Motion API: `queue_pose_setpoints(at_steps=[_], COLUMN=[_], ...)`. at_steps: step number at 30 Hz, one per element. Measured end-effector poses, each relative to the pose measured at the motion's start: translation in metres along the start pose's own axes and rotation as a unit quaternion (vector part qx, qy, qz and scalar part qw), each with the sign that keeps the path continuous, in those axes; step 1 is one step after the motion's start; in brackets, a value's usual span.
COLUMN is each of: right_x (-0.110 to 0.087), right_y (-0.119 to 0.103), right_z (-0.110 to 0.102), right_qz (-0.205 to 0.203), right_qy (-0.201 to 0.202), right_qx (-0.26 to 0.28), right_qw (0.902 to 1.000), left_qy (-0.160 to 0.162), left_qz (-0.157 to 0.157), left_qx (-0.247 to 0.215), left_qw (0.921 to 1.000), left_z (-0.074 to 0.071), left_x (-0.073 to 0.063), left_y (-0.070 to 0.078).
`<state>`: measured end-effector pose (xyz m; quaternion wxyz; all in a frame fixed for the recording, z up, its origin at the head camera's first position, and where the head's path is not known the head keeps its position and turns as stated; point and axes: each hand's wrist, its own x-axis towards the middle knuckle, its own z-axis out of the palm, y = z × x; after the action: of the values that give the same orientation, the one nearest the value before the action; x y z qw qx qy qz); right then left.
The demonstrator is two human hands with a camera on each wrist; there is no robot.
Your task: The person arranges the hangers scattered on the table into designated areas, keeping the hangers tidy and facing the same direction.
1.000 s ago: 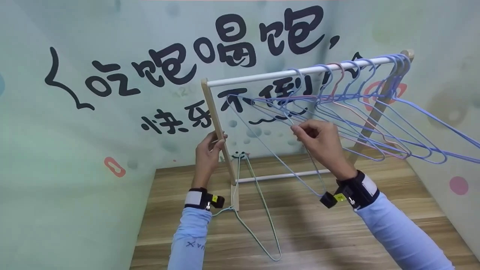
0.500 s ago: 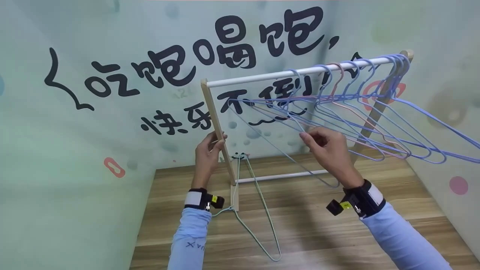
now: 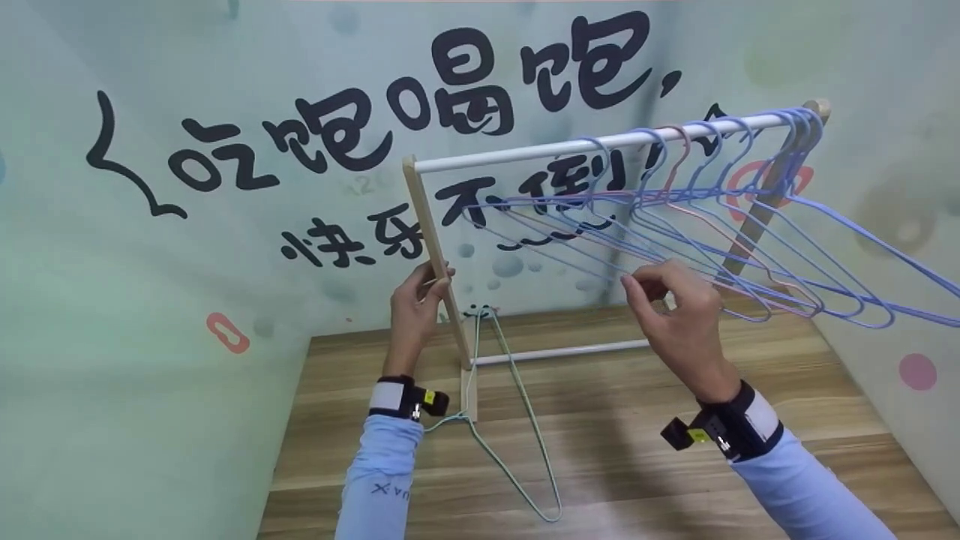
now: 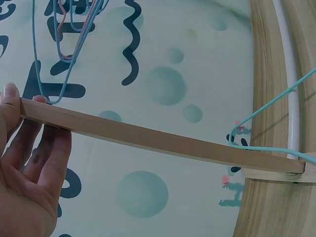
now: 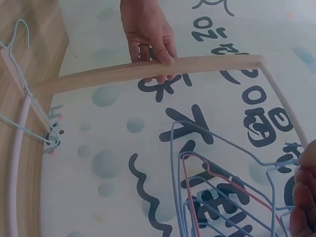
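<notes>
Left hand (image 3: 415, 304) wraps the rack's left wooden upright (image 3: 437, 251) at mid-height, fingers curled round it. Right hand (image 3: 679, 319) pinches the wire of a blue hanger (image 3: 559, 247), the leftmost on the white top rail (image 3: 600, 141); exact contact point is hard to see. Remaining hangers (image 3: 757, 217) bunch toward the rail's right end, leaving bare rail on the left. A green hanger (image 3: 517, 420) lies on the wooden floor (image 3: 675, 450) at the upright's base.
</notes>
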<state>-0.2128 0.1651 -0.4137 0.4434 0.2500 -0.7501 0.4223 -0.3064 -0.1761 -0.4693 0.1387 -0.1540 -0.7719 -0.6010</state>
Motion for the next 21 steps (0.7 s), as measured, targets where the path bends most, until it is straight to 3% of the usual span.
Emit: queue_pose_setpoints(at_steps=[5, 12, 16, 21], right_x=[-0.022, -0.054, -0.067, -0.081], right_y=[0.000, -0.001, -0.001, 0.000], right_z=[0.015, 0.044, 0.056, 0.074], right_qz=[-0.013, 0.031, 0.070, 0.129], right_qy=[-0.045, -0.121, -0.176, -0.246], right_qx=[0.013, 0.042, 0.042, 0.047], right_qw=[0.9988, 0.9913, 0.9811, 0.9595], left_qy=[0.000, 0.004, 0.006, 0.009], left_qz=[-0.003, 0.001, 0.009, 0.019], left_qx=[-0.004, -0.003, -0.003, 0.002], left_qw=[1.0000, 1.0000, 0.9999, 0.9998], left_z=[0.000, 0.000, 0.000, 0.001], left_x=[0.000, 0.000, 0.000, 0.001], left_y=[0.001, 0.000, -0.001, -0.001])
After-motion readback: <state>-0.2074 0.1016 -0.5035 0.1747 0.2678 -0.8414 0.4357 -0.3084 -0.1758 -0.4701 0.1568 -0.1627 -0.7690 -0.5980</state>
